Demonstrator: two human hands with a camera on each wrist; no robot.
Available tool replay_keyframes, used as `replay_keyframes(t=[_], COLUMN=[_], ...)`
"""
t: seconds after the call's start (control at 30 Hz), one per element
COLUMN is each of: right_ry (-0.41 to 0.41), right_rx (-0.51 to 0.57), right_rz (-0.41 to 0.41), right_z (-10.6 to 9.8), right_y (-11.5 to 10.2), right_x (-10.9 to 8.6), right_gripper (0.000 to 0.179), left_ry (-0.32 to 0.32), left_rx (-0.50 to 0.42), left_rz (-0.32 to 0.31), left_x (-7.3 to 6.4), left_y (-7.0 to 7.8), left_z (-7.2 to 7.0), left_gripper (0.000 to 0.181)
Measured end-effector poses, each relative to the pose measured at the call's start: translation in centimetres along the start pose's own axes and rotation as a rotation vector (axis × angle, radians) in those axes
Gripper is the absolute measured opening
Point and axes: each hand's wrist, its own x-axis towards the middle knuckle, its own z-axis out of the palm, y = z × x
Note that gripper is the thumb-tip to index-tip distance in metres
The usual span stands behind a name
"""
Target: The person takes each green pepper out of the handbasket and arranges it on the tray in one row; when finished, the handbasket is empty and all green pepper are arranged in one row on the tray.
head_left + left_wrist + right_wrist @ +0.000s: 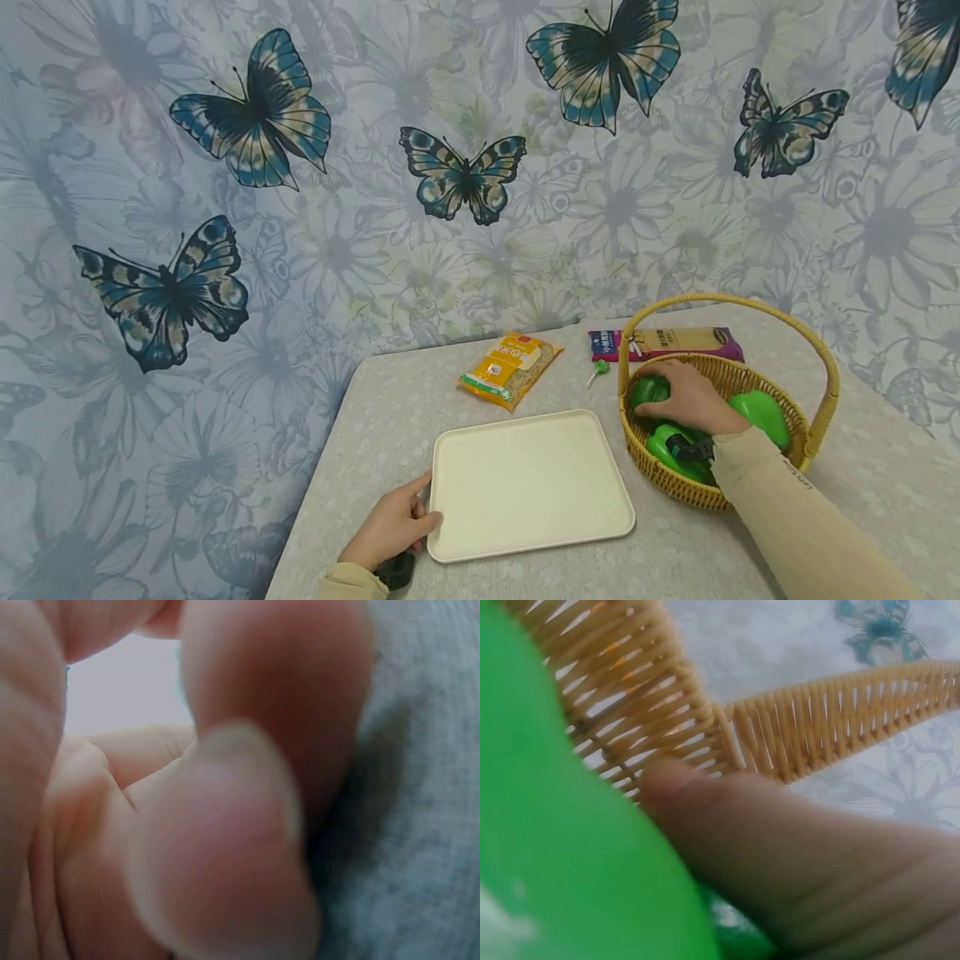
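My left hand (392, 523) holds the left edge of a cream rectangular tray (531, 485), its thumb at the rim. In the left wrist view, the blurred fingers (225, 847) are curled close to the tablecloth. My right hand (688, 398) reaches into a yellow wicker basket (678, 493) and grips a dark green rounded piece (647, 395), partly hidden by the hand. Smooth bright green pieces (762, 417) lie in the basket beside and under this hand. In the right wrist view, the thumb lies between a bright green piece (577, 847) and the woven wall.
Behind the tray lies an orange-yellow packet of grain (512, 370). A purple and tan long packet (686, 340) lies behind the basket, and a green-topped lollipop (601, 367) to its left. The basket's tall handle (727, 298) arches over the right hand. A butterfly-patterned wall stands behind the table.
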Motion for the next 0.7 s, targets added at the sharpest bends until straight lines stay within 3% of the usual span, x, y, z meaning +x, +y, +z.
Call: replay_keyframes(t=[0.7], right_ry=[0.011], right_rx=[-0.089], right_rz=[0.033], right_z=[-0.05], right_y=[-0.17], right_x=[-0.08], right_gripper=[0.072], left_ry=[-0.01], left_rx=[-0.014], left_rz=[-0.016], left_x=[0.05], left_y=[0.07], left_z=[0.07], left_gripper=[0.084])
